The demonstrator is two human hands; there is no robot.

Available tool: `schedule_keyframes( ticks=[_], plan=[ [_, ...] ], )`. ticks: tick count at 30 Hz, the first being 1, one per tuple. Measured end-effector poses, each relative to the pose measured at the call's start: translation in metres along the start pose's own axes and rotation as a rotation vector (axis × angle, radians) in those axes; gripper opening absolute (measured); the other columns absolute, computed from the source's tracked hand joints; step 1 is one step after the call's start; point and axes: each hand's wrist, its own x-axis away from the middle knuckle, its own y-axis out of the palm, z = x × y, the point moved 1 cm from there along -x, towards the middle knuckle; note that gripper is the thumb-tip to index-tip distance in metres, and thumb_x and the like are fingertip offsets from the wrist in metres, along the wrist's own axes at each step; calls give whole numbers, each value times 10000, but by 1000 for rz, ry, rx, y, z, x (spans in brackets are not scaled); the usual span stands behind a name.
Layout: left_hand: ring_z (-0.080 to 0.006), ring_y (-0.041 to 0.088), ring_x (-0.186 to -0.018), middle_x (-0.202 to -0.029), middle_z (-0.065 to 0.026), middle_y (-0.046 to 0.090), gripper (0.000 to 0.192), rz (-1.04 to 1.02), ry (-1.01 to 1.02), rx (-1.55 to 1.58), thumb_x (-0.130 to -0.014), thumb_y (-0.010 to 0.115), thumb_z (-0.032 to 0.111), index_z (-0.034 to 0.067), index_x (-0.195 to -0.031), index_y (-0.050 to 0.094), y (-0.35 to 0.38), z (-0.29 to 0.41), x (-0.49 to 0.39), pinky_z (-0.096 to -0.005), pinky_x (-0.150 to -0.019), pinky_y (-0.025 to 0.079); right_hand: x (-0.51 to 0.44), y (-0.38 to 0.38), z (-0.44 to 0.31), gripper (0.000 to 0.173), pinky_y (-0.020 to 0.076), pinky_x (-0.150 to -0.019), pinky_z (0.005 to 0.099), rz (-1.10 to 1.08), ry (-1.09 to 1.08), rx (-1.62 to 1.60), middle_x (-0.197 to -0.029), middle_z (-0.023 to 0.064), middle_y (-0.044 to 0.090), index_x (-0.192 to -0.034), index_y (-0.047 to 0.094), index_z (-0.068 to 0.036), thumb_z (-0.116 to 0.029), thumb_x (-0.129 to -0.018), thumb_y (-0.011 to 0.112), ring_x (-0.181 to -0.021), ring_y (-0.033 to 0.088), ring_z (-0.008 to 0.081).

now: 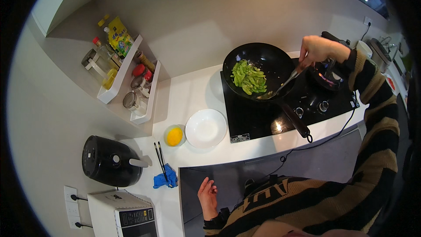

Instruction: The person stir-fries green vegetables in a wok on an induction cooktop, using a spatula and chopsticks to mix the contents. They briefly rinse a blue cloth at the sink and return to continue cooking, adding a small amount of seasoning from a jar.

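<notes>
My right hand point(314, 51) grips the wooden handle of a metal spatula point(286, 82), its blade resting low inside a black wok point(271, 59). A heap of cut green vegetables point(249, 77) lies in the wok to the left of the blade. The wok sits on the left side of a black glass gas cooktop point(253, 118), its long handle pointing toward me. My left hand point(208, 195) hangs free in front of the counter edge, fingers partly curled and apart, holding nothing. A white plate point(206, 128) stands on the counter left of the cooktop.
Beside the plate is a bowl of yellow food point(174, 136). Black chopsticks point(160, 158) rest on a blue cloth point(166, 177). An air fryer point(111, 161) and a microwave point(123, 214) stand left. Flames show at the right burner point(325, 80). A black cable point(315, 146) hangs along the counter front.
</notes>
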Motion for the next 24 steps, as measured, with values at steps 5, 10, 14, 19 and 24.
schedule_keyframes(
  ticks=[5, 10, 14, 19, 24],
  plan=[
    [-166, 522, -706, -969, -110, 585, 396, -26, 9, 8, -827, 570, 72, 2, -1210, 497, 3, 2, -1, -278, -610, 430, -37, 59, -17, 224, 479, -534, 286, 153, 2, -277, -693, 90, 644, -895, 686, -31, -185, -732, 694, -585, 615, 158],
    [-171, 531, -706, -959, -111, 594, 391, 16, 24, -4, -824, 568, 70, 8, -1204, 505, -2, 5, 1, -279, -600, 434, -53, 42, 16, 197, 427, -469, 290, 184, 152, -552, -575, 66, 561, -839, 678, -14, -199, -773, 657, -504, 534, 143],
    [-150, 545, -677, -935, -103, 611, 340, 21, -7, 11, -837, 562, 51, 13, -1173, 531, 0, 0, -1, -262, -582, 435, -48, 44, 25, 224, 453, -518, 302, 332, 15, -360, -620, 101, 594, -859, 681, -41, -250, -788, 640, -549, 570, 172],
    [-140, 552, -660, -926, -98, 620, 324, -26, -29, 16, -846, 559, 44, 12, -1167, 538, 9, -4, -10, -252, -572, 438, -32, 58, 14, 291, 496, -676, 354, 275, -24, -20, -810, 119, 665, -898, 696, -107, -343, -728, 679, -776, 632, 282],
    [-139, 550, -675, -943, -101, 610, 357, -59, -30, -29, -842, 562, 39, 6, -1195, 517, 22, -2, -11, -247, -576, 436, -18, 59, 17, 298, 504, -669, 359, 264, -56, 88, -805, 111, 667, -884, 701, -115, -373, -738, 672, -770, 637, 269]
  ],
)
